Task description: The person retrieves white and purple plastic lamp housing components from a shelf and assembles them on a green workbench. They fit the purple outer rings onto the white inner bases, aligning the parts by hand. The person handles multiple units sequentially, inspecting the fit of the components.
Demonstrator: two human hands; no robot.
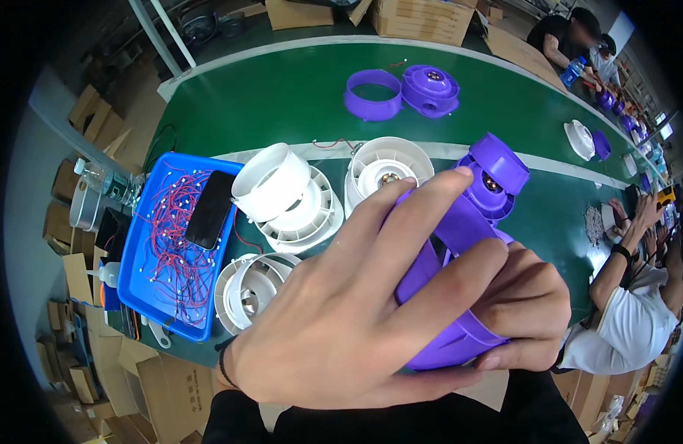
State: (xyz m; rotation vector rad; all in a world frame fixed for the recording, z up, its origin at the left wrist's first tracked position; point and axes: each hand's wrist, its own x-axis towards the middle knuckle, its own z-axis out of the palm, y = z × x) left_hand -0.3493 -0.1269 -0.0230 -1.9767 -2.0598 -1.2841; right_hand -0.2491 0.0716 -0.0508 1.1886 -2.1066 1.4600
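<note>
Close in front of me, my left hand lies across a purple plastic round housing, its fingers stretched over the top and its thumb side low. On the other side, my right hand wraps curled fingers around the same housing. Much of the part is hidden behind my hands. Just beyond it stands a purple fan-like unit with a tilted ring and a copper-coloured motor centre. White finned housings and a white ring rest beyond my left hand, and another white housing sits beside my left wrist.
At left, a blue tray holds red wires and a black phone. A purple ring and purple housing lie on the far green surface. Bottles stand left. A co-worker sits at right; others work farther back.
</note>
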